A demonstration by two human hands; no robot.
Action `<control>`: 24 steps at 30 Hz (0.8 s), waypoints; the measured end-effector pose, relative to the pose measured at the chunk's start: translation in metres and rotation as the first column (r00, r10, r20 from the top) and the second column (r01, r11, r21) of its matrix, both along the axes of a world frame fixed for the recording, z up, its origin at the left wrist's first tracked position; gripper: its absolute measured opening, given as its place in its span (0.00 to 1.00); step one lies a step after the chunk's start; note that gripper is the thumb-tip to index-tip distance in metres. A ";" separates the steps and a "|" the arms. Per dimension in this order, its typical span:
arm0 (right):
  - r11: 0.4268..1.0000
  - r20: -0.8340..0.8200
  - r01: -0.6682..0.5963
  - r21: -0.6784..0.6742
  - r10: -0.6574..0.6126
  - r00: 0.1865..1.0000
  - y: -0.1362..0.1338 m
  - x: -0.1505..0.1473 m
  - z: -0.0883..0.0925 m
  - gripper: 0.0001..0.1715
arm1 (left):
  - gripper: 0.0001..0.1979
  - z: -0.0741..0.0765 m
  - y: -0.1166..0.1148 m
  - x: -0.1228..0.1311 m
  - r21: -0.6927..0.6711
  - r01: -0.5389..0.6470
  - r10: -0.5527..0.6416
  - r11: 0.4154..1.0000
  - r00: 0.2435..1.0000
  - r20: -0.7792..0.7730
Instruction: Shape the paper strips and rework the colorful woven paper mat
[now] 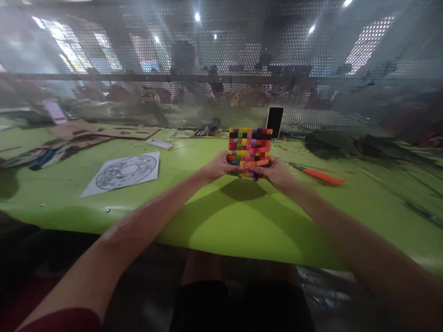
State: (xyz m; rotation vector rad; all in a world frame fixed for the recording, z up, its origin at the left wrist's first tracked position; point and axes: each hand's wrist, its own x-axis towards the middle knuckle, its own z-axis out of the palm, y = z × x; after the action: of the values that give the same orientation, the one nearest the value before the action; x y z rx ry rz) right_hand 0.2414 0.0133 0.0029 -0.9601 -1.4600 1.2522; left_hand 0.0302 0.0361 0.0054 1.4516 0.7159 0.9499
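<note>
A multicoloured woven square [249, 145], made of interlaced strips in yellow, red, orange, green, purple and black, stands upright above the green table. My left hand [219, 167] grips its lower left edge, thumb on the front face. At the lower right edge my right hand [273, 170] is closed on the same piece, its thumb also across the front. The fingers behind the weave are hidden. Below it a dark shadow falls on the tabletop.
On the green table [221, 221], a sheet with a printed ring pattern [128, 169] lies left. Cardboard pieces [107, 131] are behind it. An orange-handled tool [321, 176] rests at right. A phone-like dark panel [275, 121] leans against the perforated metal screen [221, 60].
</note>
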 end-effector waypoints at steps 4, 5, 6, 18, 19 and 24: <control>0.997 0.067 -0.005 -0.081 0.010 0.998 0.001 -0.001 0.002 0.21 | 0.29 -0.008 0.003 0.001 -0.005 -0.010 0.010 1.000 1.000 0.011; 0.995 0.100 -0.009 -0.097 0.019 0.995 0.001 -0.001 0.002 0.19 | 0.30 -0.010 0.004 0.002 -0.007 -0.007 0.007 1.000 1.000 0.011; 0.994 0.133 0.000 -0.106 0.014 0.991 0.000 -0.001 0.002 0.18 | 0.30 -0.012 0.005 0.002 -0.012 -0.004 0.004 1.000 1.000 0.011; 0.984 0.237 0.099 -0.151 -0.061 0.970 -0.009 0.001 -0.021 0.12 | 0.22 -0.025 0.005 0.001 -0.082 0.005 -0.013 0.997 0.995 -0.097; 0.983 0.233 0.093 -0.156 -0.055 0.971 -0.010 0.002 -0.020 0.12 | 0.22 -0.024 0.004 0.001 -0.075 0.008 -0.016 0.997 0.994 -0.108; 0.984 0.197 0.058 -0.167 -0.024 0.980 -0.012 0.002 -0.017 0.15 | 0.22 -0.021 -0.001 0.004 -0.075 -0.023 0.013 0.997 0.992 -0.124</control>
State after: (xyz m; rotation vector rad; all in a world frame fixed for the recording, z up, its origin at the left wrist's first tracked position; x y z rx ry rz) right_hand 0.2430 0.0012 -0.0143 -1.2530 -1.4897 1.2994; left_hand 0.0345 0.0351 -0.0159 1.4480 0.8487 0.8429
